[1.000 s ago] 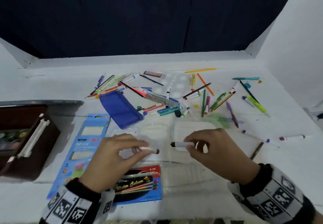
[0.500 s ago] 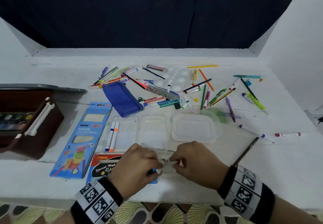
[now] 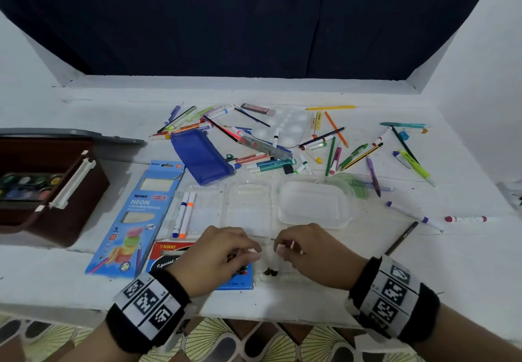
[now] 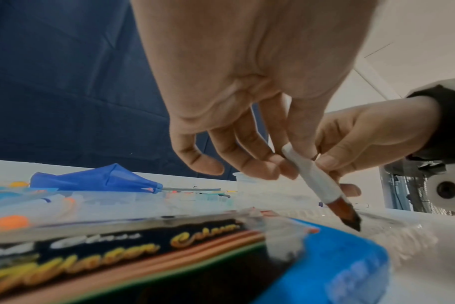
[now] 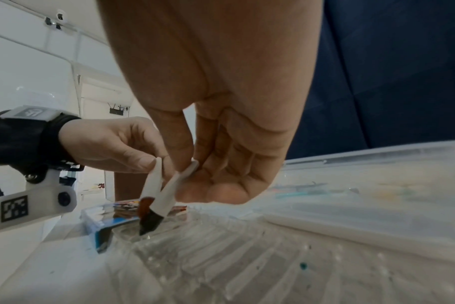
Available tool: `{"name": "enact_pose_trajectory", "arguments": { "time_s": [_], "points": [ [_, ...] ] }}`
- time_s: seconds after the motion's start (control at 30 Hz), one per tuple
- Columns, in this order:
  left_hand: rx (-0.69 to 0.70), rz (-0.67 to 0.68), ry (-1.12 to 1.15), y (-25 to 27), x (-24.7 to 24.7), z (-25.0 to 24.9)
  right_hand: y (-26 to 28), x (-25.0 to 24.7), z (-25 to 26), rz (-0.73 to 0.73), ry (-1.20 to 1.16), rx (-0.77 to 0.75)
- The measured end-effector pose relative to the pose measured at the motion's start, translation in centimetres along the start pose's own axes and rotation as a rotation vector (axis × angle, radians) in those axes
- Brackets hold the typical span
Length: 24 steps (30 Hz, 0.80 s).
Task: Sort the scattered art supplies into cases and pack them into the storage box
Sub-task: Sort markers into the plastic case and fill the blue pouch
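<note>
Both hands work at the table's front edge, over a clear ribbed tray (image 3: 285,279) (image 5: 221,257). My left hand (image 3: 250,251) (image 4: 281,168) pinches a white marker with a brown cap (image 5: 153,185). My right hand (image 3: 282,248) (image 5: 192,170) pinches a white marker with a black cap (image 5: 169,197). The two markers stand steeply with caps down, and the black cap touches the tray's ribs. Left of the tray lies a blue water-colour pen box (image 3: 240,279) (image 4: 169,257). An open clear case (image 3: 248,206) behind the hands holds a blue and an orange marker (image 3: 183,214).
The brown storage box (image 3: 70,192) with paint pots stands at the left. A blue neon pencil box (image 3: 141,214), blue pouch (image 3: 200,155) and clear tub (image 3: 310,203) lie mid-table. Several pens and markers (image 3: 282,147) are scattered behind; a brush (image 3: 401,238) lies at the right.
Both hands drew back from the middle of the table to the front edge. The markers went from lying level to standing cap-down in the ribbed tray.
</note>
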<state>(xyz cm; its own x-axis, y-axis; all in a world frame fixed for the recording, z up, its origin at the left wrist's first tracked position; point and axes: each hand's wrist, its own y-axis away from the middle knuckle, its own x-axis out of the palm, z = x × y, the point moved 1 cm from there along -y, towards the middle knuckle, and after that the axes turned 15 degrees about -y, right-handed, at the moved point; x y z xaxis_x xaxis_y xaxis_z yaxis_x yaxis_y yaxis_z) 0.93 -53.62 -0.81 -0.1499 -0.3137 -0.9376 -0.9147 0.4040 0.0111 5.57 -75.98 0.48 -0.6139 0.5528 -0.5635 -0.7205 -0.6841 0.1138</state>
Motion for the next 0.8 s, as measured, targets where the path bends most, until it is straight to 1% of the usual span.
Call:
{"name": "enact_pose_trajectory", "arguments": {
  "time_s": [0.07, 0.17, 0.33, 0.43, 0.53, 0.63, 0.7, 0.8],
  "points": [
    [-0.006, 0.115, -0.071, -0.3, 0.0, 0.0, -0.3, 0.1, 0.0, 0.026, -0.016, 0.034],
    [-0.015, 0.184, -0.165, -1.1, -0.2, -0.5, -0.9, 0.4, 0.0, 0.039, -0.026, 0.07],
    [-0.061, 0.13, -0.379, -2.4, -0.3, -1.3, -1.3, 1.0, 0.0, 0.029, 0.025, 0.066],
    [-0.085, 0.129, -0.389, -2.8, -0.3, -1.7, -1.2, 1.2, 0.1, 0.048, 0.085, 0.05],
    [-0.092, 0.141, -0.404, -2.4, -0.7, -1.5, -0.7, 1.2, 0.0, 0.028, 0.149, 0.022],
    [-0.124, 0.091, -0.358, -1.2, -1.4, -0.6, 0.3, 0.8, -0.3, 0.005, 0.241, -0.01],
    [-0.139, 0.102, -0.35, -0.2, -1.8, 0.5, 1.1, 0.3, -0.9, 0.045, 0.304, -0.032],
    [-0.136, 0.19, -0.349, 1.4, -1.7, 1.9, 2.2, -0.5, -2.1, 0.157, 0.422, 0.004]
  ]
}}
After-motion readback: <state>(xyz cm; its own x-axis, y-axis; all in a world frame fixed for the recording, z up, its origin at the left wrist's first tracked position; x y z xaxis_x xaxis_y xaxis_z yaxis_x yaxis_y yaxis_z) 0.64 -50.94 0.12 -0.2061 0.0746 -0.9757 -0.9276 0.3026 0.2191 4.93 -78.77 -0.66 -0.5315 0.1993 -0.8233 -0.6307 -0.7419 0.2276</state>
